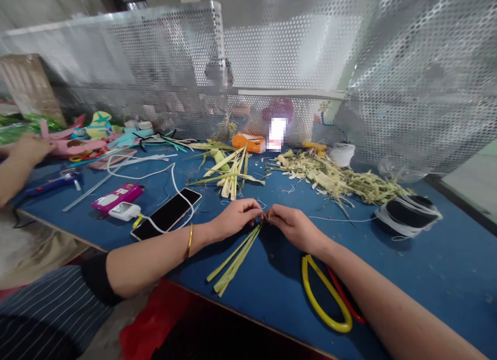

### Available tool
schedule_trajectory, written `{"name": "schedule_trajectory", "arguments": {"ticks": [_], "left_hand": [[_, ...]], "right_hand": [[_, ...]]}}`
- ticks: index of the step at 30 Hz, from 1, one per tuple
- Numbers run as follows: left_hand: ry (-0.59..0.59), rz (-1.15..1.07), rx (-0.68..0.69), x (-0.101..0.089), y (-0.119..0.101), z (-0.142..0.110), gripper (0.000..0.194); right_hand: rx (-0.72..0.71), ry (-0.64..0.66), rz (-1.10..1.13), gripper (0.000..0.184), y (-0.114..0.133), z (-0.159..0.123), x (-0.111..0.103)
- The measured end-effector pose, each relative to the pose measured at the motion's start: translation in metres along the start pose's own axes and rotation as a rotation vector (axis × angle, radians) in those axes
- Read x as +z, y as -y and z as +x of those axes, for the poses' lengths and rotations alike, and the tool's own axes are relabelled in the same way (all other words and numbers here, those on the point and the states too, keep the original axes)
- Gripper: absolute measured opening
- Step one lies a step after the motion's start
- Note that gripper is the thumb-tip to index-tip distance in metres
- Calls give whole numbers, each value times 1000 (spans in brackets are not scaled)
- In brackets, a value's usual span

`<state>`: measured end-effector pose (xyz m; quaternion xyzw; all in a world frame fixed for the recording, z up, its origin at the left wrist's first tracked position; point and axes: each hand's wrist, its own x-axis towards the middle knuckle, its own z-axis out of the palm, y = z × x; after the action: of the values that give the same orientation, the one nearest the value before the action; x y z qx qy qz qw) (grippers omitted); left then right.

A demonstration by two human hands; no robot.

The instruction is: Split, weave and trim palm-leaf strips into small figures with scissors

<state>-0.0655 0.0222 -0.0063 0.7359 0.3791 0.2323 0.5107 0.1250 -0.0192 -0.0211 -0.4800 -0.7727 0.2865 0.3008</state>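
My left hand (238, 216) is closed in a pinch at the upper end of a small bunch of pale green leaf strips (240, 261). The strips fan down towards the table's front edge. Right beside it, my right hand (293, 225) is also closed, its fingertips meeting the left ones at the tip of the bunch. A thin white thread (341, 219) runs from a dark spool (407, 215) on the right to my right hand. The exact grip at the fingertips is partly hidden. Under my right forearm lie a yellow loop handle (328, 303) and a red one.
More leaf strips (233, 174) lie beyond my hands, and a heap of trimmings (337, 176) sits at the back right. A phone (166, 215), white cable and magenta device (116, 198) are at left. Another person's hand (31, 148) is far left. Perforated metal panels stand behind.
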Motion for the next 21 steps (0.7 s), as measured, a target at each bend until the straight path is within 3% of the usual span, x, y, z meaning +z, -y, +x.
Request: {"name": "schedule_trajectory", "arguments": {"ticks": [4, 9, 12, 16, 21], "left_hand": [[-33, -154, -82, 8, 2, 4, 16], [-30, -61, -140, 12, 8, 15, 15], [-11, 60, -127, 13, 13, 18, 17], [-7, 135, -101, 11, 15, 20, 21], [40, 105, -85, 8, 12, 20, 19]], "right_hand": [[-46, 20, 59, 21, 2, 0, -2], [-71, -66, 96, 25, 3, 1, -2], [42, -157, 110, 25, 2, 2, 0], [264, -97, 383, 27, 3, 4, 3], [365, -140, 634, 33, 9, 5, 6]]}}
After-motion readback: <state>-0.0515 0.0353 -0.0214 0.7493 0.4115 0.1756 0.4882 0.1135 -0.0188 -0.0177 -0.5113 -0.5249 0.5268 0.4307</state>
